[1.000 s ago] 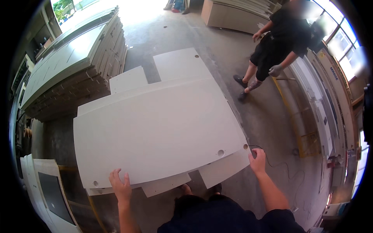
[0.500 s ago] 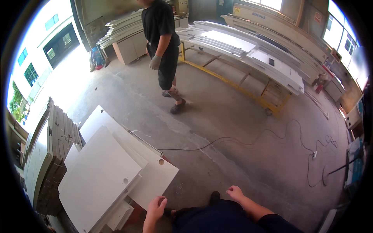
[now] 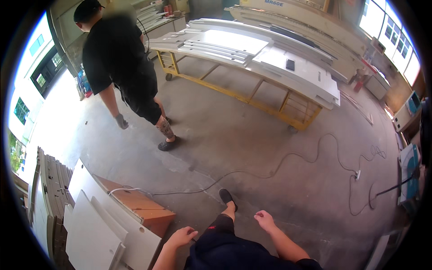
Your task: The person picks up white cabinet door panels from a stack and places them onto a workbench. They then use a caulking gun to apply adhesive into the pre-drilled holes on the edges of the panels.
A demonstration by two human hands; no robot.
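My left hand [image 3: 182, 236] hangs in front of my body with nothing in it, its fingers loosely bent and a little apart. Nearest to it are white panels [image 3: 143, 249] leaning in a stack at the lower left, but it does not touch them. My right hand [image 3: 265, 220] hovers over the floor to the right of my knee. Its fingers are curled in, and no object shows in them. Beside the panels stands an orange-brown board or box [image 3: 155, 217], partly covered by them.
A person [image 3: 119, 58] in black stands ahead on the left. A yellow-framed cart [image 3: 252, 100] carries white panels with a dark phone [image 3: 290, 65] on top. A cable [image 3: 252, 174] winds across the floor. More stacked boards [image 3: 54, 198] stand far left; a long machine [image 3: 310, 27] lies behind.
I have stepped forward, and one foot now shows ahead of me. The leaning panels sit lower in view. The person in black appears larger and further left. Both my hands remain empty.
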